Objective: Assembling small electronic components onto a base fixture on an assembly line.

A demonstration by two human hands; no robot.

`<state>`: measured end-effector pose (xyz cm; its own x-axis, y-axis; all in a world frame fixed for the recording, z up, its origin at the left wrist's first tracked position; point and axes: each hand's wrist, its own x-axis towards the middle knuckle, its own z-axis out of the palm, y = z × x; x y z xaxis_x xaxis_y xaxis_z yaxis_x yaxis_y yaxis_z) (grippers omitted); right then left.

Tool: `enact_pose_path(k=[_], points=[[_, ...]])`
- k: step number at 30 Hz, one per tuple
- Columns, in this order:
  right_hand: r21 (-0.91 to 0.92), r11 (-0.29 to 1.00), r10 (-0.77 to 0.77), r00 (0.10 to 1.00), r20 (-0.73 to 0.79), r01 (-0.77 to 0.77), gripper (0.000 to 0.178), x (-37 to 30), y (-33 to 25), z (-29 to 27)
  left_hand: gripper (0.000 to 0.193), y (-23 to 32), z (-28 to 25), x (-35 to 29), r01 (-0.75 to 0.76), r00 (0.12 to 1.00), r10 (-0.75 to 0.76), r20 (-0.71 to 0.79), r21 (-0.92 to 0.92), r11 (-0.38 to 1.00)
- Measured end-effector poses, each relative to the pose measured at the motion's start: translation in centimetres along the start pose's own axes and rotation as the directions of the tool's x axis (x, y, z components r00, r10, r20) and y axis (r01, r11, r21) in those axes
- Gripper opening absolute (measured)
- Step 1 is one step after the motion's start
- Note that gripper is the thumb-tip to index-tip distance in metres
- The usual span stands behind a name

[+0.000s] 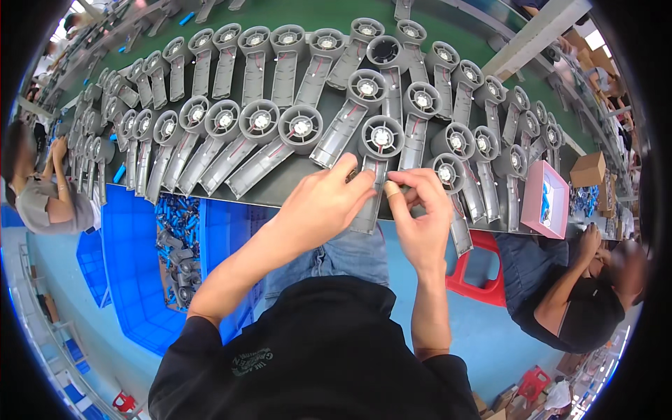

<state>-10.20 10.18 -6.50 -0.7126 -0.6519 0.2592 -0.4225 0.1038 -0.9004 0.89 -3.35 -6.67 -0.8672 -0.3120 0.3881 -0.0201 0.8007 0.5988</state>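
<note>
In front of me a grey handheld fan housing (382,137) lies with its round head away from me and its open handle toward me. Inside the handle a bit of red wire shows below the head. My left hand (323,199) is closed over the handle's left side, thumb and forefinger pinched near the wire. On the other side my right hand (425,213) is also closed, its thumb and forefinger pinched at the handle's right edge; a tan wrap covers its thumb tip. Whatever lies between the fingertips is too small to make out.
Rows of similar fan housings (259,120) cover the dark bench. A pink box (546,199) stands at the right, by a cardboard box (588,169). Below the bench edge at left is a blue bin (133,280) of small parts. People sit on both sides; a red stool (483,273) is at right.
</note>
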Motion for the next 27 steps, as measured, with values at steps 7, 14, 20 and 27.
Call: enact_pose_path(k=[7,14,20,27], points=[[0.030,0.998,-0.057,0.998,-0.018,0.058,0.015,0.5,0.9,1.2,0.014,-0.2,0.5,0.4,0.013,1.000,-0.012,-0.012,0.086,0.996],[-0.098,0.968,-0.234,0.971,-0.041,0.229,0.015,1.3,2.0,2.4,0.010,-0.8,0.3,0.8,0.106,0.988,-0.121,-0.093,-0.146,0.984],[-0.271,0.931,-0.272,0.960,-0.072,0.244,0.015,1.0,2.4,3.2,0.026,-0.9,-0.5,0.6,0.119,0.981,-0.159,-0.113,-0.300,0.946],[-0.153,0.983,-0.121,0.986,-0.115,0.103,0.013,0.8,2.1,3.6,0.032,-1.5,1.0,-0.5,0.137,0.957,-0.204,-0.206,-0.297,0.945]])
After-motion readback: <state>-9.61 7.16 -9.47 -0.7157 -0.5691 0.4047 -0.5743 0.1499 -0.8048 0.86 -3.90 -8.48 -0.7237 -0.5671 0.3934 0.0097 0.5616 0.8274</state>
